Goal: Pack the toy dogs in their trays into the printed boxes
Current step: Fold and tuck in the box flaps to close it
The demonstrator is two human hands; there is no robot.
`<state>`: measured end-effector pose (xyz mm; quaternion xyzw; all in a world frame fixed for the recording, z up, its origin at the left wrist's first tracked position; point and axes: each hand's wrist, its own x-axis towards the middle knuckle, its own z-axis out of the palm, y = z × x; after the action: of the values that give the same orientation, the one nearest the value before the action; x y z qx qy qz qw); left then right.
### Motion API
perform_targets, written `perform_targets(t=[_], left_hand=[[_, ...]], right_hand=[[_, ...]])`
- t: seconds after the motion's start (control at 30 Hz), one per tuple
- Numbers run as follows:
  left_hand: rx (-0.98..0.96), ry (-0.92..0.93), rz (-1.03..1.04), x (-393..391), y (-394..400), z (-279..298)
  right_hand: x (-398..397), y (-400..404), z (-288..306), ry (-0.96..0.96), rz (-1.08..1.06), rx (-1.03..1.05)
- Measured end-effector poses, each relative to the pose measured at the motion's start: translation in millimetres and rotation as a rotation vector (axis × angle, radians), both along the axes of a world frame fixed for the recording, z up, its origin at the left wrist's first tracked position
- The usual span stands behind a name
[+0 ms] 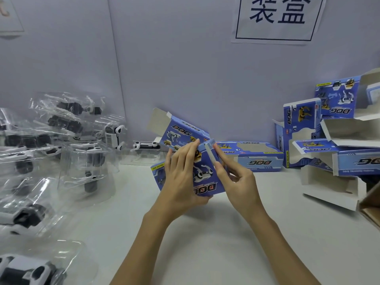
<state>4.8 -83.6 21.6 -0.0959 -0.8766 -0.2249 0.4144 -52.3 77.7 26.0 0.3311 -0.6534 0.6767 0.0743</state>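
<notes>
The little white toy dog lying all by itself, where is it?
In the head view, the lone toy dog lies by the back wall, left of centre, between the pile of trays and the blue box in both hands.

A white table (216, 233) set against a pale wall carries clear plastic trays (61, 153) holding black-and-white toy dogs (90, 109), heaped along its left edge. One blue printed box (257, 159) lies flat at the back edge, with more open boxes (337, 140) stacked toward the back right corner.
</notes>
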Motion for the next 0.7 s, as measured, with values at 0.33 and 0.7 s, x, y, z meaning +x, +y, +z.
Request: perform_targets(t=[0.33,0.7], left_hand=[[-0.018,0.003,0.085,-1.8,4.7,-3.6],[0.117,0.016,0.034,0.4,14.1,-3.2]], right_hand=[[-4.2,3.7,-1.2,0.087,0.009,0.142],[2.0,9.1,15.4,0.096,-0.049,0.253]])
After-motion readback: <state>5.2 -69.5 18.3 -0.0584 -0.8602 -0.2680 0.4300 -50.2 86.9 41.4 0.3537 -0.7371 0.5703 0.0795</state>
